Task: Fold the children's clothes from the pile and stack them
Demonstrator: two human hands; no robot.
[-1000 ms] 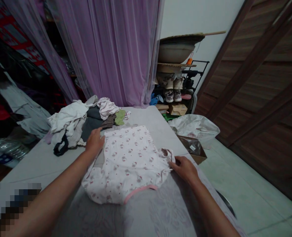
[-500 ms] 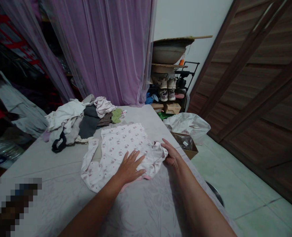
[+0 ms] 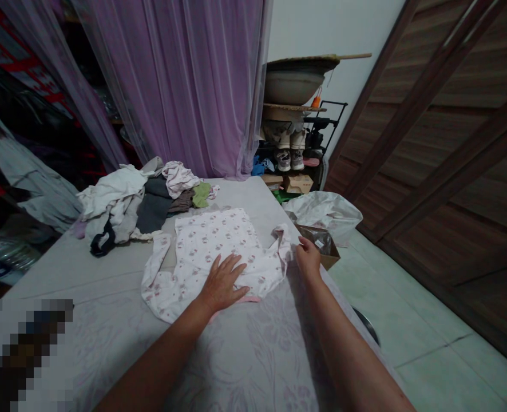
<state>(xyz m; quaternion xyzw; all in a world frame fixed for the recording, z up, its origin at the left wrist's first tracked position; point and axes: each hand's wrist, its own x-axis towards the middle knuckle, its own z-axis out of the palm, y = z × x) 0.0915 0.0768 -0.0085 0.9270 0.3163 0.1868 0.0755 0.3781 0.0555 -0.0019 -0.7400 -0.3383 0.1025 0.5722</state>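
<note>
A white long-sleeved garment with a small print and pink trim lies spread on the pale patterned bed cover. My left hand rests flat on its lower middle, fingers spread. Just beyond the garment's right sleeve, which is bunched and partly raised, is my right hand; its fingers are curled together near the bed's right edge. Whether it pinches any cloth is too small to tell. The left sleeve lies bent on the cover.
A heap of clothes sits at the back left of the bed, before a purple curtain. Past the right edge are an open cardboard box, a whitish plastic bag and a shoe rack. A dark wooden wardrobe stands right.
My right hand has moved slightly right and away from the right sleeve, and its fingers have curled in. The sleeve's end now stands up more. My left hand stays flat on the garment.
</note>
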